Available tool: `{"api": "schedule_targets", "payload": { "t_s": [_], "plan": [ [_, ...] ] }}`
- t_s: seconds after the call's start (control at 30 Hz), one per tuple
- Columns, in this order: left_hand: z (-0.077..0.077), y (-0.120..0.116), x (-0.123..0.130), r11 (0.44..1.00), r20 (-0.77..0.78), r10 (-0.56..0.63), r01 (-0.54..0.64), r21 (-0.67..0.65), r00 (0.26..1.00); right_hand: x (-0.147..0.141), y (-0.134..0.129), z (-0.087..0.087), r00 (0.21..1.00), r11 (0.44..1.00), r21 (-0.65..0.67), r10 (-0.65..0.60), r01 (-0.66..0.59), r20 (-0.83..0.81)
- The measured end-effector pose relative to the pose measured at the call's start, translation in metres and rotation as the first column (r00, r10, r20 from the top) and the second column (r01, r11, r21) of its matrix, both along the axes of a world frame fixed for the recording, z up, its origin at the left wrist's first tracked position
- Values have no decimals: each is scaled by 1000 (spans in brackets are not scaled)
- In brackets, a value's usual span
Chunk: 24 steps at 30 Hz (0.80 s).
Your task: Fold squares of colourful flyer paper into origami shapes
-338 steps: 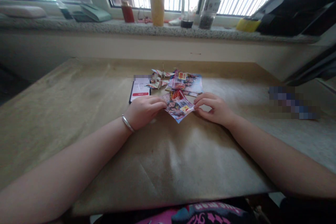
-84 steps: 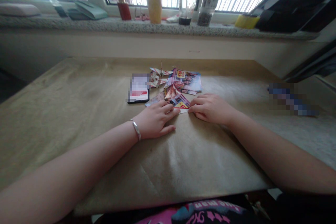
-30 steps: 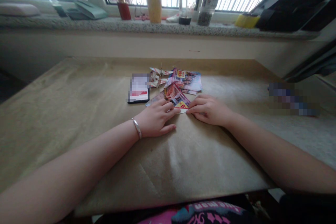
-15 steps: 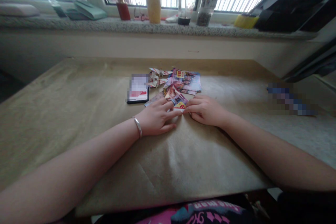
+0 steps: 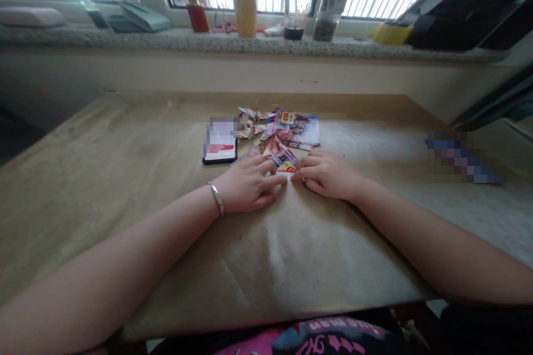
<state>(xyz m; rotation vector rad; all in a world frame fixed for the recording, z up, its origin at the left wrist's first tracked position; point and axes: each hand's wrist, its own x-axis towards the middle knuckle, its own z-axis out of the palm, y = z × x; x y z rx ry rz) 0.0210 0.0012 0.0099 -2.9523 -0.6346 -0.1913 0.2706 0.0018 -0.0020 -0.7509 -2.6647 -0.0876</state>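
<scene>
A narrow silver-coloured bangle [image 5: 216,198] sits just behind the grip of the person's left hand [image 5: 244,183], its metal catching the light; behind the right hand [image 5: 327,175], the forearm [image 5: 416,230] is bare. Farther back from the grip, at the body, a dark garment [image 5: 191,344] carries a bright pink print [image 5: 254,344], pale curving lettering [image 5: 350,326] and pink stars [image 5: 334,343].

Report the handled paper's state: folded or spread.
At least partly folded: the paper shows angled, overlapping layers; the left hand covers some.
</scene>
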Motion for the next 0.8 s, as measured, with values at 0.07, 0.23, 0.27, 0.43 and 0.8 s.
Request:
{"api": "schedule_targets", "payload": {
  "t_s": [0.07,0.23,0.27,0.43,0.8],
  "plan": [
    [1,1,-2,1000,3,-10,10,-7,1000,0,0,0,1000,1000,3,0,0,0],
    [3,3,-7,999,14,-37,38,-38,999,-1,-1,1,1000,1000,5,6,-6,5],
    [3,3,-8,998,18,-43,43,-46,999,-1,-1,2,1000,1000,6,6,-6,6],
    [5,4,-10,995,30,-60,63,-83,998,0,-2,2,1000,1000,8,4,-4,11],
    [7,6,-14,987,73,-80,89,-132,994,2,0,0,1000,1000,2,11,-11,15]
  ]
}}
